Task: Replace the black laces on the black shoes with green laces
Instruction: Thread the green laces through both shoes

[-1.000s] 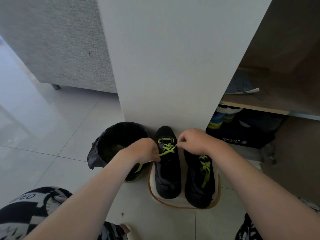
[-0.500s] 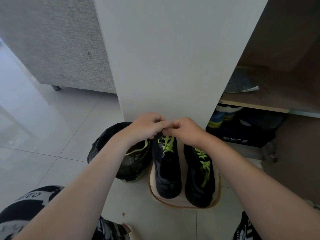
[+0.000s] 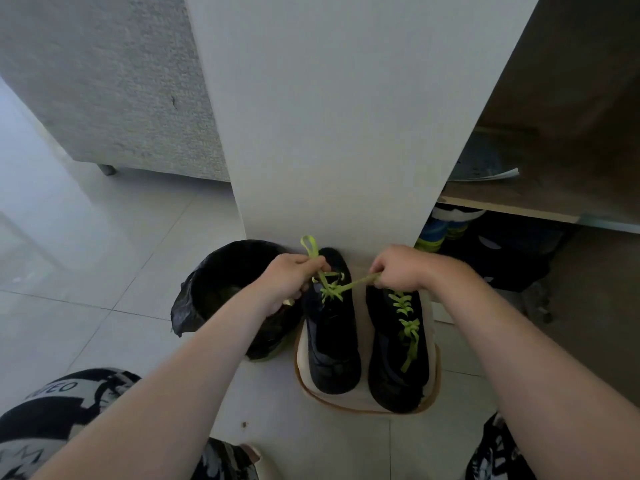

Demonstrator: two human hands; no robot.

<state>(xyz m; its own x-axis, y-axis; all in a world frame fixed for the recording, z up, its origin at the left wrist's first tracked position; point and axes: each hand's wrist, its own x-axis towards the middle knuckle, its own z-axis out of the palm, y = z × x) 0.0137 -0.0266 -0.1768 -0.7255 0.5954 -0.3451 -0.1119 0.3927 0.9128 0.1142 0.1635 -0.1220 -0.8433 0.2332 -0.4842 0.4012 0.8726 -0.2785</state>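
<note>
- Green lace (image 3: 353,283) runs taut sideways over the tongue of the left black shoe (image 3: 332,344).
- Left hand (image 3: 291,278), knuckles up, pinches one end, with a loop standing above its fingers.
- Right hand (image 3: 398,268), curled, grips the other end.
- Both forearms reach forward over the floor.
- This shoe and the right black shoe (image 3: 391,368) stand side by side on a pale mat (image 3: 367,403).

At 12 o'clock of the left shoe (image 3: 330,341) a tall white board (image 3: 346,133) stands right at its far end, so nothing can pass there. A black bin (image 3: 214,289) sits just beside it at 9 o'clock. The other shoe (image 3: 391,375) is close at 3 o'clock, and a green lace (image 3: 356,283) stretches tight over the gap. The floor (image 3: 311,445) at 6 o'clock is open.
</note>
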